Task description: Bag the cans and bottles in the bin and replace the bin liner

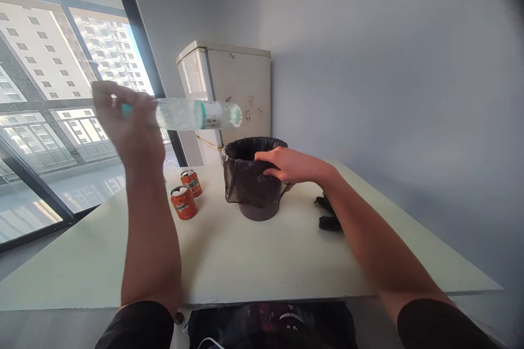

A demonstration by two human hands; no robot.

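Observation:
Raised at the left, my left hand (pixel 130 120) is closed round the capped end of a clear plastic bottle (pixel 184 114). The bottle lies level in the air, its base pointing right, above and left of the bin. A trash can (pixel 259 211) lined with a black garbage bag (pixel 249 182) stands upright on the table. My right hand (pixel 292 163) grips the lined rim on the right, thumb outside and fingers over the edge. What the bin holds inside is hidden.
Two orange drink cans (pixel 184 203) stand left of the bin on the pale table (pixel 245 262). Black rolled items (pixel 329 222) lie partly behind my right forearm. A fridge (pixel 239 82) stands behind the table, a glass window (pixel 77 82) at the left.

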